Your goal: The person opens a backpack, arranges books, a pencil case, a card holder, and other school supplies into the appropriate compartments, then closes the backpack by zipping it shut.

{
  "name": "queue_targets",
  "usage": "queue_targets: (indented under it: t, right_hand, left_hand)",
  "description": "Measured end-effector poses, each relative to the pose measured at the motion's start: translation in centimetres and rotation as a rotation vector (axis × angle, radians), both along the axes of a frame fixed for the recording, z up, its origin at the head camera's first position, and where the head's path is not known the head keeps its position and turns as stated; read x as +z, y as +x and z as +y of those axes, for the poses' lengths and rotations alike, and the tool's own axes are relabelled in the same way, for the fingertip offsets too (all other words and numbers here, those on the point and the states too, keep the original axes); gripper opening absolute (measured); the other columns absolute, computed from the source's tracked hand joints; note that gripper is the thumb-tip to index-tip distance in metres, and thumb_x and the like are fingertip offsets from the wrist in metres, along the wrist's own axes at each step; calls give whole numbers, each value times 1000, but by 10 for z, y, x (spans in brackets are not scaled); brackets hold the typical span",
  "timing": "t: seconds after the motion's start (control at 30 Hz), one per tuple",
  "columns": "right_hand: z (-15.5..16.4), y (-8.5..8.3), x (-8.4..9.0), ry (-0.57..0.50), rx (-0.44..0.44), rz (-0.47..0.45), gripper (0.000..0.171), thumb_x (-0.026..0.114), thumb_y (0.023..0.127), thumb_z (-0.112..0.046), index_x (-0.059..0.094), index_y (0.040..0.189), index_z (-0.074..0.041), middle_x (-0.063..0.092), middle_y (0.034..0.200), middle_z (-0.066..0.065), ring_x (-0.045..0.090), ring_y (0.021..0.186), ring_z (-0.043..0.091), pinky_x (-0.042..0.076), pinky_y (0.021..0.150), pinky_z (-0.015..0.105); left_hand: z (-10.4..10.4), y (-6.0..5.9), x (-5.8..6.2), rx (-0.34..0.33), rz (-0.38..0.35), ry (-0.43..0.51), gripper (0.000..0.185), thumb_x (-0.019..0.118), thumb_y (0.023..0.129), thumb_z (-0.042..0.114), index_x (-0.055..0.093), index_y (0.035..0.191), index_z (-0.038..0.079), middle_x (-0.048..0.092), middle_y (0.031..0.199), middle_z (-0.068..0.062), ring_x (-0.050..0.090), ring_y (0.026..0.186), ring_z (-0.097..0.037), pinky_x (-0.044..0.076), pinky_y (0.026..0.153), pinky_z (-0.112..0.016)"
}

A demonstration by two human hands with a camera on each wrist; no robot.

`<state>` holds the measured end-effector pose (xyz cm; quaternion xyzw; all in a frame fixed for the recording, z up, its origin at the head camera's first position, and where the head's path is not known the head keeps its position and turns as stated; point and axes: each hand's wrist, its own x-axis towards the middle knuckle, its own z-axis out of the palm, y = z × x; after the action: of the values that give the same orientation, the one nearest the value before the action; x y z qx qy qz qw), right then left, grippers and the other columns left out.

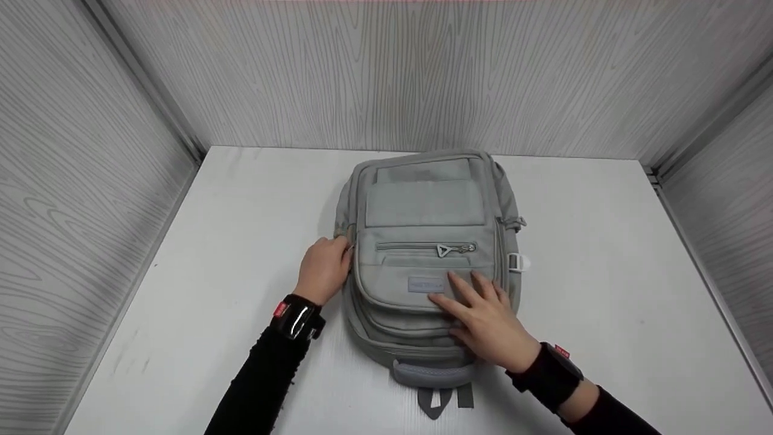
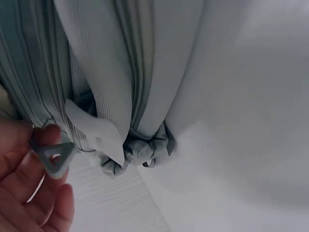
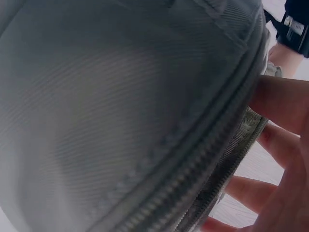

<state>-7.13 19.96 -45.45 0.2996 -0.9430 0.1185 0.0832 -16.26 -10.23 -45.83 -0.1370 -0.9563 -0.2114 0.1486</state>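
i see the grey backpack [image 1: 426,254] lying flat in the centre of the frame on the white worktop [image 1: 181,314]. my left hand [image 1: 324,269] pinches a triangular zipper pull [image 2: 54,156] at the bag's left edge; my right hand [image 1: 486,320] lies flat, fingers spread, pressing the front pocket. i judge the zip is only just starting; next needs a steady pull along the track. a white buckle [image 1: 518,261] shows on the right, grey wood-grain walls [image 1: 90,181] close around.

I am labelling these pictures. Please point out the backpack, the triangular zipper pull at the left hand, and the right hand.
backpack [image 1: 423,205]: head view, front panel.
triangular zipper pull [image 2: 54,157]: left wrist view, its frame.
left hand [image 1: 323,269]: head view, back of hand.
right hand [image 1: 486,323]: head view, back of hand.
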Motion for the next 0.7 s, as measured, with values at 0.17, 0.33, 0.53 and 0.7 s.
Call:
queue_targets:
  t: [0.17,0.33,0.53,0.7]
  right_hand:
    - [0,-1,-2,4,-8,-17,66,81,81,-23,55,142,-31,43,155,18,41,135,54,41,93,75]
    - [2,1,-5,-36,-40,-3,68,83,79,-25,54,141,-33,38,156,22,34,136,58,35,97,77]
    - [8,2,-8,-229,-221,-117,78,86,75,-28,50,144,-29,10,160,34,8,138,70,19,102,84]
    - [13,2,-13,-331,-211,-149,78,87,74,-23,52,143,-19,11,158,37,20,138,65,24,106,79]
  left_hand:
    - [-1,31,-6,-27,28,25,10,65,93,12,61,86,6,66,73,-10,58,68,-27,46,61,-40]
    - [3,67,-12,-58,41,92,12,67,91,12,60,83,9,61,71,-4,56,67,-19,44,60,-34]
    - [12,97,-15,-49,-17,140,7,68,91,10,64,86,9,63,74,-3,57,68,-15,45,61,-29]
    - [20,108,-15,-50,-25,184,6,68,92,10,65,87,9,62,74,-2,53,67,-12,43,62,-27]
